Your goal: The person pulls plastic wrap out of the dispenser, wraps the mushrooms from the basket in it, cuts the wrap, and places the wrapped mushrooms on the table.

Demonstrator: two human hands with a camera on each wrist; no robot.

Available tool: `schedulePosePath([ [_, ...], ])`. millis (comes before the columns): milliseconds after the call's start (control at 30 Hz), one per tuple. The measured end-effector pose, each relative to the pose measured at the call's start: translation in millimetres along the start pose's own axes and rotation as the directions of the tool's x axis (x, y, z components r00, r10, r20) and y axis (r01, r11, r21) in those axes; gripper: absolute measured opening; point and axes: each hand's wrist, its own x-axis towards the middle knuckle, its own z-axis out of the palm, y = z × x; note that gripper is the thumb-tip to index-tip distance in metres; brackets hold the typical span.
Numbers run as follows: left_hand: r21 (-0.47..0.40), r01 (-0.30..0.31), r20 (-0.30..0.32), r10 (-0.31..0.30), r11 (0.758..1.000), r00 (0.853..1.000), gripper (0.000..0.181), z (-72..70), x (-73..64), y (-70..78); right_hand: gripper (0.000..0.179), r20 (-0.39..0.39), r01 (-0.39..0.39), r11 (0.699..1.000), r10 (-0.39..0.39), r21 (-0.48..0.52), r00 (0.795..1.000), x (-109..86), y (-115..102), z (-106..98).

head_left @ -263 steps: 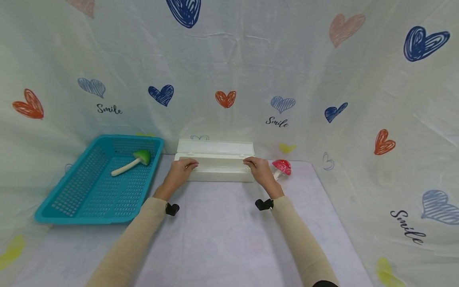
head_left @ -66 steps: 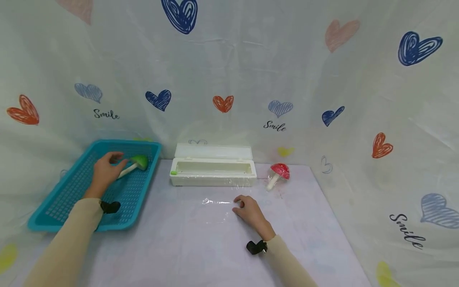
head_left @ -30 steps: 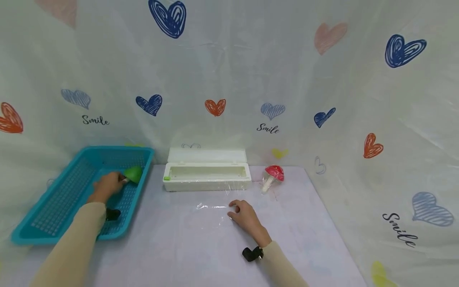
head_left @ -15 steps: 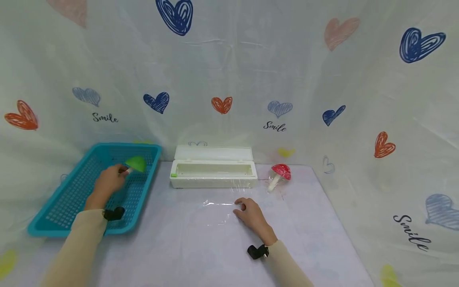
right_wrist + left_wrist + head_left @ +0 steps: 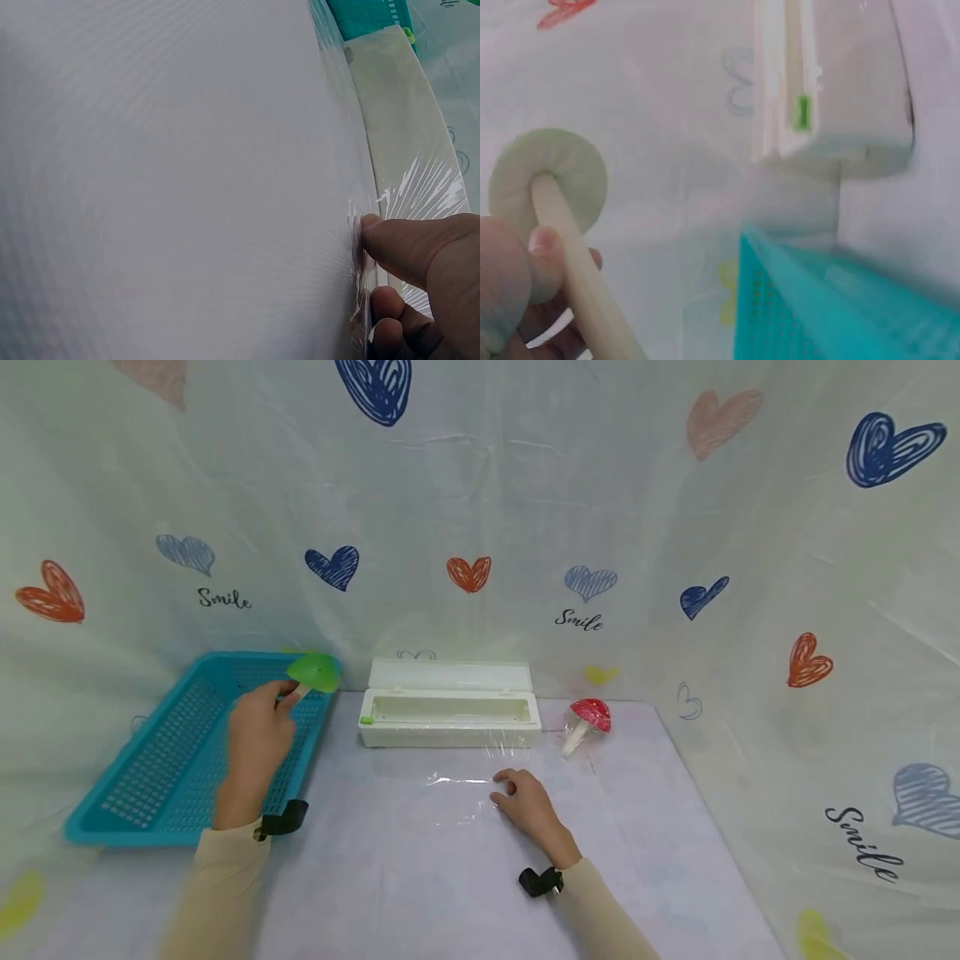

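Head view: left hand (image 5: 258, 743) has a mushroom (image 5: 315, 673) by its plain pale stem, bright green domed cap, above the left-side basket (image 5: 142, 839); right hand (image 5: 529, 803) pinches clear film (image 5: 459, 780).

Clear film (image 5: 420, 189) in right hand (image 5: 435, 274)

Basket (image 5: 172, 760) left of box (image 5: 442, 737), film (image 5: 459, 780) before it, wrapped mushroom (image 5: 590, 715) at right.

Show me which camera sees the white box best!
The head view: the white box shows full length, lid raised. The left wrist view catches one end with its green tab; the right wrist view shows it partly behind the right hand.
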Motion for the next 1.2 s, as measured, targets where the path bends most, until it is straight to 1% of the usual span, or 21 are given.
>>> schedulePosePath([
  [133, -0.072, -0.048, -0.045, 0.045, 0.996, 0.998, 0.023, 16.0, -2.5, 15.2, 0.027, 0.0, -0.001, 1.0, 0.001, -0.01, 1.0, -0.4, 0, -1],
  [233, -0.111, -0.089, -0.042, 0.085, 0.99, 0.995, 0.019, 32.5, -4.8, 27.0, 0.027, -0.007, 0.003, 1.0, -0.003, -0.012, 1.0, -1.3, -1, -3],
  [300, -0.133, -0.105, -0.029, 0.102, 0.986, 0.994, 0.018, 45.9, -8.6, 35.7, 0.027, -0.012, -0.001, 1.0, 0.001, -0.009, 1.0, -1.5, -1, -4],
  [400, -0.166, -0.096, 0.035, 0.103, 0.981, 0.994, 0.019, 65.3, -18.9, 50.1, 0.026, -0.011, -0.01, 1.0, 0.01, -0.002, 1.0, -1.3, -1, -4],
  [500, -0.188, -0.087, 0.113, 0.109, 0.978, 0.988, 0.02, 85.4, -31.8, 61.9, 0.026, -0.004, -0.01, 1.0, 0.01, 0.002, 1.0, -0.7, -1, -3],
  [600, -0.205, -0.098, 0.166, 0.133, 0.974, 0.977, 0.018, 105.0, -43.1, 69.1, 0.026, 0.0, -0.004, 1.0, 0.004, 0.003, 1.0, 0.0, -1, -2],
  [700, -0.208, -0.097, 0.205, 0.141, 0.973, 0.969, 0.016, 122.9, -53.3, 72.9, 0.026, 0.002, -0.005, 1.0, 0.005, 0.004, 1.0, 0.4, -1, -1],
  [733, -0.205, -0.089, 0.221, 0.135, 0.975, 0.966, 0.016, 128.2, -56.1, 74.3, 0.026, 0.001, -0.003, 1.0, 0.003, 0.002, 1.0, 0.5, -1, -1],
  [833, -0.182, -0.082, 0.275, 0.131, 0.98, 0.952, 0.016, 142.6, -64.2, 77.8, 0.026, -0.001, -0.006, 1.0, 0.006, 0.003, 1.0, 0.4, -1, -1],
  [967, -0.122, -0.097, 0.357, 0.135, 0.988, 0.924, 0.015, 156.8, -72.9, 81.2, 0.026, 0.002, -0.007, 1.0, 0.007, -0.002, 1.0, 0.3, -1, -3],
  [1067, -0.08, -0.109, 0.411, 0.132, 0.991, 0.902, 0.013, 164.7, -77.7, 82.1, 0.026, 0.003, -0.002, 1.0, 0.002, -0.005, 1.0, 0.5, -2, -2],
  [1133, -0.055, -0.118, 0.435, 0.131, 0.991, 0.891, 0.012, 168.7, -80.6, 82.2, 0.026, 0.005, -0.006, 1.0, 0.007, -0.006, 1.0, 0.9, -2, -2],
  [1200, -0.042, -0.124, 0.45, 0.13, 0.991, 0.884, 0.011, 171.6, -83.5, 81.7, 0.026, 0.005, -0.004, 1.0, 0.004, -0.01, 1.0, 1.1, -1, -1],
])
